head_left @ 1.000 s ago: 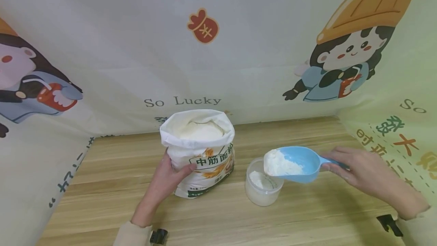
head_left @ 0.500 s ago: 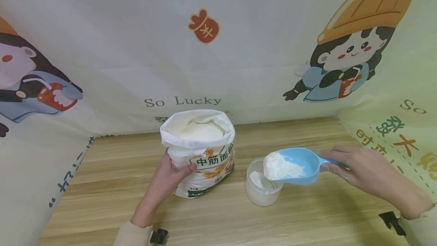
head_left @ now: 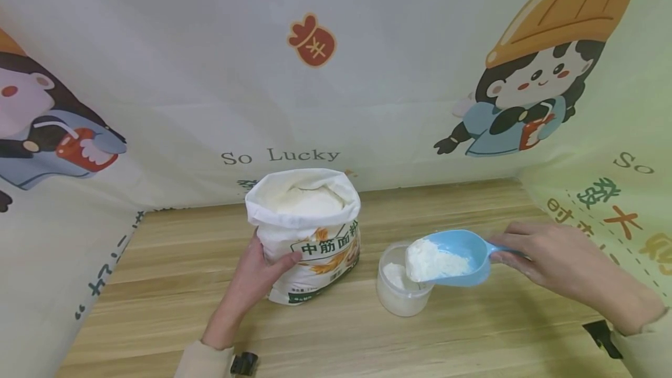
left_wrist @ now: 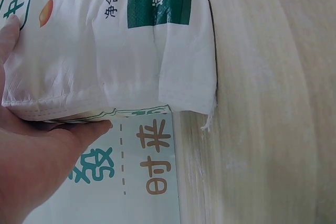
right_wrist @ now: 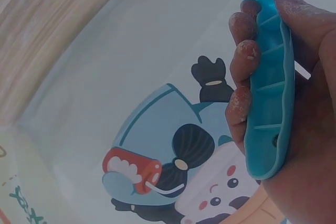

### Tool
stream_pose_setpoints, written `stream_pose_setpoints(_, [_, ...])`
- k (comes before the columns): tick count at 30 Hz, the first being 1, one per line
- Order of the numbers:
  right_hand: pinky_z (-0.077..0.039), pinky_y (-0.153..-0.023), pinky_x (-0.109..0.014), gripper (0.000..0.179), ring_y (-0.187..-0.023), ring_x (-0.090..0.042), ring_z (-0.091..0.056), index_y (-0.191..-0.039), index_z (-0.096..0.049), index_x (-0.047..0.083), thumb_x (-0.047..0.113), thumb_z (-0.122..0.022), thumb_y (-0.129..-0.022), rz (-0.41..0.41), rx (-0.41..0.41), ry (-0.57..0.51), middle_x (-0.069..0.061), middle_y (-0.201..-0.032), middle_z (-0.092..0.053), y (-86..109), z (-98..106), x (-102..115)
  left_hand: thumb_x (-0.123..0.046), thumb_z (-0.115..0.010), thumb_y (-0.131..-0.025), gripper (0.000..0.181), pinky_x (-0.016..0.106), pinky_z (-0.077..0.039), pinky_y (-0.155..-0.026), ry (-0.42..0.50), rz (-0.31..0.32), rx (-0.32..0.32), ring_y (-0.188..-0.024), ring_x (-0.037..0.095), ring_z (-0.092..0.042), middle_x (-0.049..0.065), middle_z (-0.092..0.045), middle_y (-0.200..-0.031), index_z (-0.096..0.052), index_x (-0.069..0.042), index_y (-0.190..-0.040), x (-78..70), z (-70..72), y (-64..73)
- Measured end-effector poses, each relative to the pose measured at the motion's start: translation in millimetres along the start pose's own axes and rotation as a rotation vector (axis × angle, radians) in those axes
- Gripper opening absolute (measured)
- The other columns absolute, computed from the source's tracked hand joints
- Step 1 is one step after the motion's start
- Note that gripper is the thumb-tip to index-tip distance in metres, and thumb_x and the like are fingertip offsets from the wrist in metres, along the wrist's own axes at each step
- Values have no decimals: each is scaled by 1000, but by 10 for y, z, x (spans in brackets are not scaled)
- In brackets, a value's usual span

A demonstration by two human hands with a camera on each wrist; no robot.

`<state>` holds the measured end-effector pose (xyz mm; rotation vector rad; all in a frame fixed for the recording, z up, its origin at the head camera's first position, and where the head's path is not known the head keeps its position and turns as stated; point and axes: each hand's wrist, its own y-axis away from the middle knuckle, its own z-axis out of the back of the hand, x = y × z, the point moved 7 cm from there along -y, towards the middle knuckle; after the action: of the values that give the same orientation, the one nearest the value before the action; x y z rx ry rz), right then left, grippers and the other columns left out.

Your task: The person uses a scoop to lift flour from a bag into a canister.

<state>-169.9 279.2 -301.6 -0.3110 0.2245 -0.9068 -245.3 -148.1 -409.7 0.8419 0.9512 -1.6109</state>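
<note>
Blue scoop (head_left: 476,256): lower right of the head view, heaped with white powder (head_left: 437,262), lip over the clear tub (head_left: 401,306).
Right hand (head_left: 559,258): fingers wrapped round the scoop's handle (right_wrist: 270,103).
Powder transfer: apparently just before pouring; next calls for a slow tilt.
Clear tub: partly filled with powder.
White bag (head_left: 317,249): lower centre, open, powder inside, left hand (head_left: 258,276) gripping its side.

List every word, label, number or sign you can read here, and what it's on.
"中筋面粉": flour bag
"净含量:": flour bag, number cut off
"适合": the bag's green panel, rest cut off
"So Lucky": patterned cloth, back
"So", "發大", "时来": patterned cloth, right side
Unclear: bag's small print, gold sign on the red pouch print, lettering along the left cloth.
</note>
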Motion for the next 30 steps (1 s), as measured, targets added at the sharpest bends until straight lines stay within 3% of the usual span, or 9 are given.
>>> stream_pose_setpoints(19, [-38,-50,-22,23,-63,1,-44,-107,-82,16,31,-80,-90,75,-9,42,18,-79,-55,-97,68,77,-18,-82,-90,79,60,-42,-111,2,-11,-5,-131,38,-55,20,-57,-141,-34,-5,-152,12,-7,-6])
stream_pose_setpoints(30, [-47,-54,-29,18,-65,-7,-56,-103,-81,18,28,-80,-89,114,-3,65,16,-82,-60,-184,98,141,-19,-82,-91,79,60,-42,-111,-1,-15,-3,-131,38,-55,19,-57,-141,-34,-6,-152,7,-3,-8])
